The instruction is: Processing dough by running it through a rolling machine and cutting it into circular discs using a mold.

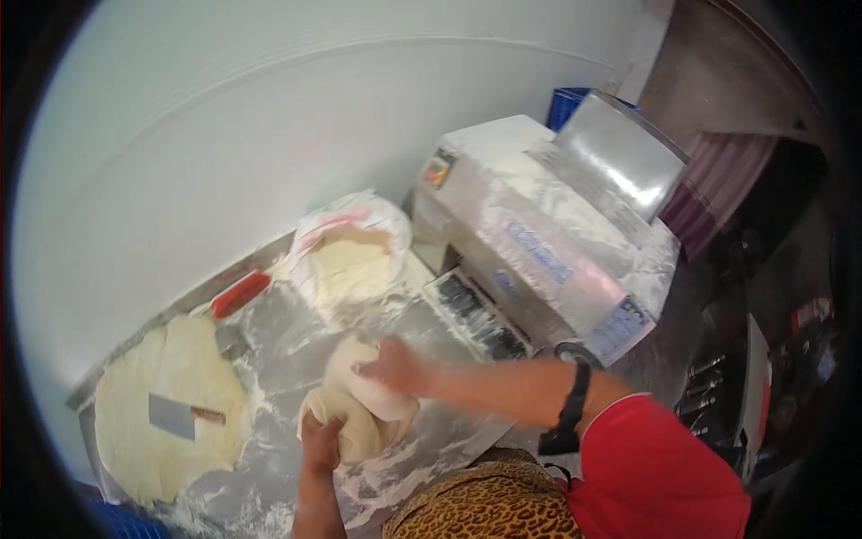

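Observation:
Before me on a floured metal table (269, 377) lies a thick piece of pale dough (353, 414), folded over itself. My left hand (322, 438) grips its near left side, thumb on top. My right hand (397, 367), slightly blurred, holds the upper right lobe of the same dough. At the left a large flat slab of dough (172, 364) covers the table's end. On that slab rests a cleaver (174, 416) with a broad metal blade and a brown handle.
An open sack of flour (350, 259) stands against the wall beside a red-handled brush (240, 295). To the right is a flour-dusted metal dough-rolling machine (525, 236). Blue plastic crates show behind the machine (569, 106) and at the lower left (128, 520).

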The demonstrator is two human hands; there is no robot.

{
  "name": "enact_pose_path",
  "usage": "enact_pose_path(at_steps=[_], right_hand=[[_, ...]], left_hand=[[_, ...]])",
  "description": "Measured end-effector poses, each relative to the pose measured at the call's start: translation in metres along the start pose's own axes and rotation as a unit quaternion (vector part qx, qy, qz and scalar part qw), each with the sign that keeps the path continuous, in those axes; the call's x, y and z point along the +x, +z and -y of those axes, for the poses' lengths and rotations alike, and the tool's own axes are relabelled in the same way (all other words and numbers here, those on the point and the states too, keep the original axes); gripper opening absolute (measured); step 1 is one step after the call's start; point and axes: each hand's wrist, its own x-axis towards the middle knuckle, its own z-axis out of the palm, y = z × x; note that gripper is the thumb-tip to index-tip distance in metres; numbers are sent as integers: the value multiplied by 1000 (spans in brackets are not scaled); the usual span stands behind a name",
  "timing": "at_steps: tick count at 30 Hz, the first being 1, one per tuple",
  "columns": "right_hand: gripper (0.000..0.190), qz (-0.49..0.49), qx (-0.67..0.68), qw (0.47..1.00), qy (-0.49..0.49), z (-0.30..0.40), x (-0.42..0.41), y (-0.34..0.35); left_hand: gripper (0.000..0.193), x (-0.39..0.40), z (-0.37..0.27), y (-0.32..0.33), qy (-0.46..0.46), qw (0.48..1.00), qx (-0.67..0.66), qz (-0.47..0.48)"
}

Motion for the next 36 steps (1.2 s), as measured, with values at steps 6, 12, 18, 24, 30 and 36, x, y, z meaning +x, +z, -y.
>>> enact_pose_path(at_steps=[6, 12, 18, 24, 30, 36], right_hand=[[32, -210, -553, 746, -306, 110, 5, -347], [43, -469, -586, 630, -198, 182, -77, -646], [62, -414, -710, 566, -60, 61, -68, -696], [69, -248, -735, 627, -67, 34, -34, -637], [67, -134, -727, 664, -113, 7, -13, -610], [59, -253, -612, 729, -172, 32, -63, -598]], left_hand=[[49, 52, -86, 257, 158, 982, 29, 97], [56, 115, -118, 475, 213, 881, 219, 360], [70, 133, -22, 429, 415, 802, 417, 102], [76, 99, 180, 218, 184, 648, 738, 47], [70, 17, 178, 72, -22, 605, 787, -124], [74, 27, 188, 24, -175, 579, 700, -379]])
